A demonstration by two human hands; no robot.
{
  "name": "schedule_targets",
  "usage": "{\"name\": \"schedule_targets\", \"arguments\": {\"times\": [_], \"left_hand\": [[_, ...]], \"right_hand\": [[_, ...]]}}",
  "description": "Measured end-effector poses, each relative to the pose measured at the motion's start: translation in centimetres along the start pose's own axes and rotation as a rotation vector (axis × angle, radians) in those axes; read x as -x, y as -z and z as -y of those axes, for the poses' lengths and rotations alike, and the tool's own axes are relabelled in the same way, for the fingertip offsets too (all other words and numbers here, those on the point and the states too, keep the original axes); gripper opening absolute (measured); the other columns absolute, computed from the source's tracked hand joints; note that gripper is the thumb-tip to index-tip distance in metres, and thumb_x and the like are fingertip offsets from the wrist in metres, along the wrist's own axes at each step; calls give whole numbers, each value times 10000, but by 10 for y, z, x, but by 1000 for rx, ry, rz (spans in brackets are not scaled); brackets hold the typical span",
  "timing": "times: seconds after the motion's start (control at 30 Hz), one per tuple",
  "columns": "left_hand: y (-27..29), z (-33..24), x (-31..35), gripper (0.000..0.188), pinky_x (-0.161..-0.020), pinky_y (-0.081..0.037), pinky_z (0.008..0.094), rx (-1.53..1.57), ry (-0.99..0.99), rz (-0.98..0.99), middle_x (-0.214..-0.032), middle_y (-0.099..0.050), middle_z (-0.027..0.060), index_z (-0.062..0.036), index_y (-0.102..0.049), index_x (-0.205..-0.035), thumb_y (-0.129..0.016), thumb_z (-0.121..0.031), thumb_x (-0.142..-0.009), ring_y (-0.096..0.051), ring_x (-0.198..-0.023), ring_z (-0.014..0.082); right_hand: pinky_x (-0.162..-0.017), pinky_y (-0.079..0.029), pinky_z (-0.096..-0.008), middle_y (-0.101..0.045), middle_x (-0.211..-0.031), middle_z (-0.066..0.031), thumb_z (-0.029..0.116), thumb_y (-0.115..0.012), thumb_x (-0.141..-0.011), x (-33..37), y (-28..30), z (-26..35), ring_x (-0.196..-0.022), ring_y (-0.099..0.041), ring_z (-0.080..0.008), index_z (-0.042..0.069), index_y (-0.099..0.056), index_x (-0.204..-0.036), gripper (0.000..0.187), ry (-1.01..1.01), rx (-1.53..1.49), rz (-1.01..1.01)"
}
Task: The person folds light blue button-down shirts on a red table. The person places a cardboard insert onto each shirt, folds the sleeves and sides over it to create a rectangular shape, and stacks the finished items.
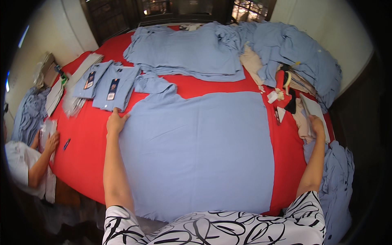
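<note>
Your right hand (317, 124) pinches a white board (313, 107).
Your left hand (116, 122) is spread (folded blue shirt (124, 86) just beyond it).

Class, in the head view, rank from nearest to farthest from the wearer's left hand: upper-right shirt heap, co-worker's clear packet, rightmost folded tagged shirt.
1. Folded tagged shirt: directly ahead of the left hand.
2. Clear packet: off to the left.
3. Shirt heap: far right.

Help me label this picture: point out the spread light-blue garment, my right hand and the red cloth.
Spread light-blue garment (200, 151), head view: middle of fabric.
Right hand (317, 125), head view: back of hand.
Red cloth (84, 163), head view: bare left part.
</note>
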State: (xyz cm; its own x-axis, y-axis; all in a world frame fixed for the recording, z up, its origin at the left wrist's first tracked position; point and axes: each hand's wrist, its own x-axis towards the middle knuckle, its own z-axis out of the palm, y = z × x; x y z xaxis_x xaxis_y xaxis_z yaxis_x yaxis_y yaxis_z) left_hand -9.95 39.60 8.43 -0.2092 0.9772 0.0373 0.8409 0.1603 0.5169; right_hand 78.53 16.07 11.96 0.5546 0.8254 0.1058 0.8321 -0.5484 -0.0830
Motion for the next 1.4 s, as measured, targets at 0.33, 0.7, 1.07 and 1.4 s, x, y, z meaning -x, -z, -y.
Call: {"name": "schedule_targets", "arguments": {"times": [0.33,0.7,1.07,1.4], "left_hand": [[35,84,141,489,-795,-497,455,-104,94,-169,-998,-649,164,-21,-597,-1068,-780,-370,-776,-627,-988,349],[33,141,262,217,-637,-468,279,529,371,-149,-744,-613,40,-4,-587,-973,-712,-60,-805,-578,-678,114],[22,141,262,302,-680,-494,330,457,397,-243,-776,-648,45,-25,-618,-1062,-726,-133,-802,-620,-697,184],[-3,51,243,425,-1047,-370,508,-23,-145,-425,-1262,-551,148,-107,-613,-1195,-746,-222,-809,-450,-1246,372]], "right_hand": [[-857,-473,-286,-680,-1010,-133,48,-525,-945,188,158,324,-939,-628,-172,-39,-622,-1168,258,591,-797,-86],[-891,-487,-392,-681,-1121,-186,75,-565,-920,243,-74,618,-1030,-643,-331,9,-624,-1202,296,1115,-676,541],[-886,-483,-444,-670,-1134,-192,52,-563,-911,253,-93,644,-1047,-627,-375,39,-632,-1202,299,1115,-594,283],[-874,-481,-439,-659,-1110,-191,28,-523,-913,246,-107,651,-1027,-617,-378,50,-631,-1201,309,1164,-563,209]]}}
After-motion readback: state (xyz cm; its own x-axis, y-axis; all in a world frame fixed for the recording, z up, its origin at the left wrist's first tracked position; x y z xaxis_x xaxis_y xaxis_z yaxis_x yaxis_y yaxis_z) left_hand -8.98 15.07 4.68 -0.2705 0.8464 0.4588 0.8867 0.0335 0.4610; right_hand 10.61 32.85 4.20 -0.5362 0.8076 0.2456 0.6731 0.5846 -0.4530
